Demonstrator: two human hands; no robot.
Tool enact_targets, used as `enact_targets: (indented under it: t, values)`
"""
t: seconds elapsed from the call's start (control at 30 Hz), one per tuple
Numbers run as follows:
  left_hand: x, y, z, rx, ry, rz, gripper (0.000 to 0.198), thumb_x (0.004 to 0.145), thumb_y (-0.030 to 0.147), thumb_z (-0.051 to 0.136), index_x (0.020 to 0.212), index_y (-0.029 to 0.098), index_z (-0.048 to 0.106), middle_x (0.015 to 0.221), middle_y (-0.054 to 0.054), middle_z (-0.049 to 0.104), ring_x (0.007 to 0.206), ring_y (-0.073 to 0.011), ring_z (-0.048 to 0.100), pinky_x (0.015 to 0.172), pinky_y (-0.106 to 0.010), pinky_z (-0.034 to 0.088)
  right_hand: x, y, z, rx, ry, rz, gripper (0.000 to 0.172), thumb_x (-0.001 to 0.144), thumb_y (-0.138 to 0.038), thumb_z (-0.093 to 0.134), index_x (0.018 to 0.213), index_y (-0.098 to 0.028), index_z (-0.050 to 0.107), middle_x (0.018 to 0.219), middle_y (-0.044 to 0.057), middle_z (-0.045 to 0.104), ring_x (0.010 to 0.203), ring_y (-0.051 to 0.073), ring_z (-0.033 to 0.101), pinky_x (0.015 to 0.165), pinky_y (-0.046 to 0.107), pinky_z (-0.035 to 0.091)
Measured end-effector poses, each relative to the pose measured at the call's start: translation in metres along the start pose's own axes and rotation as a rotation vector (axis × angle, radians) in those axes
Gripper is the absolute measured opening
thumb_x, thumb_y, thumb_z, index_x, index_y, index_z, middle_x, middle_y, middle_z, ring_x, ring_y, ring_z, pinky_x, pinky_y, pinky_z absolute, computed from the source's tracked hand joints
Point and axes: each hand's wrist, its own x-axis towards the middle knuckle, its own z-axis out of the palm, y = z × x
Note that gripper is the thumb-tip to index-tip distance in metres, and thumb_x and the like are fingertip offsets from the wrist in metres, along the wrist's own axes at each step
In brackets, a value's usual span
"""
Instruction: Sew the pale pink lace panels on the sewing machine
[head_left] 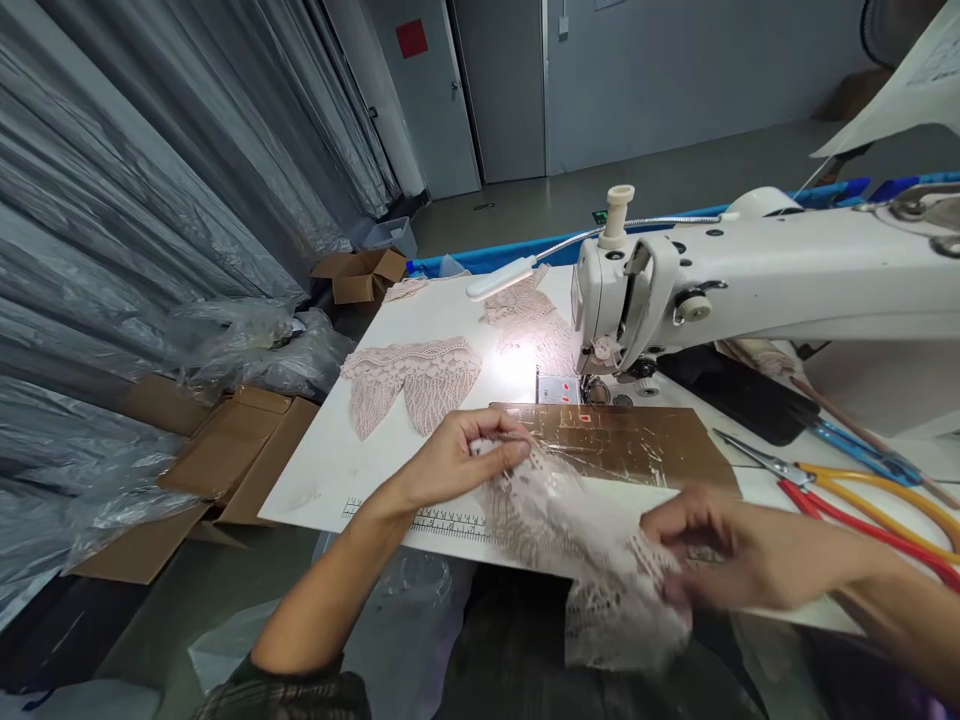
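A piece of pale pink lace (577, 540) lies across the front edge of the white sewing table (330, 465), partly hanging off it. My left hand (457, 460) pinches its upper left corner with closed fingers. My right hand (720, 555), blurred by motion, grips the lace's right side with curled fingers. A brown taped patch (637, 440) lies on the table just behind the lace. The white sewing machine (750, 280) stands behind it, its needle area (596, 385) just past the patch.
More lace pieces (412, 380) lie at the table's far left under a gooseneck lamp (499, 285). Scissors and red and yellow handled pliers (847, 490) lie at the right. Cardboard boxes (232, 450) and plastic sheeting (150, 200) fill the floor at left.
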Motion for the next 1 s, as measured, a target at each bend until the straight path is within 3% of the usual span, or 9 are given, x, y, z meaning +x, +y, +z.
enact_targets:
  t: [0.1,0.23,0.3,0.4,0.5,0.57,0.77,0.87,1.0]
  values:
    - [0.024,-0.020,-0.002,0.154,0.053,0.037,0.022,0.088,0.039,0.067,0.087,0.017,0.070,0.073,-0.002,0.067,0.063,-0.0120,0.058,0.057,-0.023,0.046,0.001,0.001,-0.035,-0.050,0.192,0.033,0.044,0.089,-0.058,0.063,0.098,-0.015,0.068,0.079,0.003,0.064,0.065,0.011,0.058,0.064,0.025,0.048]
    - [0.055,-0.044,-0.001,0.689,0.127,0.130,0.018,0.092,0.033,0.062,0.083,0.018,0.066,0.078,-0.004,0.065,0.066,-0.0148,0.058,0.056,-0.027,0.042,0.016,-0.006,-0.068,-0.560,0.803,0.272,0.039,0.086,-0.058,0.063,0.085,-0.019,0.070,0.060,0.001,0.058,0.052,0.012,0.049,0.053,0.027,0.035]
    - [0.065,-0.055,0.000,0.873,0.190,0.243,0.013,0.092,0.030,0.061,0.090,0.018,0.066,0.091,-0.006,0.066,0.075,-0.0175,0.060,0.057,-0.028,0.044,0.023,-0.011,-0.072,-0.743,0.970,0.390,0.033,0.087,-0.052,0.063,0.087,-0.020,0.072,0.061,0.001,0.058,0.056,0.014,0.051,0.060,0.030,0.036]
    - [0.073,-0.070,0.002,0.876,0.229,0.533,0.015,0.097,0.029,0.056,0.103,0.017,0.064,0.111,-0.010,0.066,0.091,-0.0191,0.064,0.068,-0.031,0.053,0.026,-0.015,-0.070,-0.758,0.992,0.363,0.039,0.091,-0.056,0.057,0.095,-0.021,0.073,0.068,0.004,0.062,0.063,0.018,0.054,0.065,0.034,0.037]
    - [0.073,-0.077,0.006,0.849,0.081,0.809,0.024,0.100,0.036,0.056,0.109,0.015,0.064,0.116,-0.010,0.069,0.098,-0.0194,0.067,0.080,-0.035,0.057,0.020,-0.009,-0.071,-0.708,1.027,0.341,0.040,0.084,-0.062,0.065,0.092,-0.022,0.069,0.066,0.004,0.059,0.064,0.019,0.051,0.063,0.034,0.035]
    - [0.071,-0.078,0.008,0.889,-0.043,0.863,0.033,0.099,0.043,0.059,0.115,0.015,0.064,0.119,-0.010,0.071,0.104,-0.0214,0.068,0.083,-0.037,0.056,0.013,0.002,-0.075,-0.684,1.057,0.336,0.041,0.076,-0.060,0.074,0.092,-0.023,0.066,0.065,0.002,0.057,0.064,0.018,0.049,0.062,0.033,0.033]
    - [0.061,-0.067,0.004,0.903,-0.126,0.716,0.043,0.094,0.053,0.062,0.114,0.015,0.067,0.119,-0.012,0.072,0.103,-0.0238,0.069,0.088,-0.042,0.054,0.012,0.021,-0.071,-0.148,0.894,0.048,0.047,0.069,-0.053,0.082,0.100,-0.022,0.064,0.073,-0.001,0.060,0.062,0.012,0.050,0.054,0.028,0.036]
    - [0.056,-0.060,0.005,0.622,-0.101,0.586,0.063,0.085,0.068,0.065,0.118,0.014,0.064,0.115,-0.014,0.071,0.101,-0.0247,0.068,0.087,-0.043,0.056,0.035,0.000,-0.048,0.170,0.829,-0.008,0.048,0.065,-0.046,0.087,0.096,-0.019,0.063,0.073,-0.001,0.062,0.063,0.011,0.055,0.054,0.026,0.042]
    - [0.049,-0.055,0.016,0.124,-0.214,0.223,0.098,0.079,0.083,0.058,0.143,0.011,0.044,0.114,-0.017,0.068,0.094,-0.0247,0.070,0.076,-0.038,0.060,0.066,-0.024,-0.021,0.445,0.679,-0.176,0.051,0.072,-0.043,0.084,0.111,-0.018,0.063,0.095,0.006,0.071,0.078,0.014,0.067,0.067,0.028,0.057]
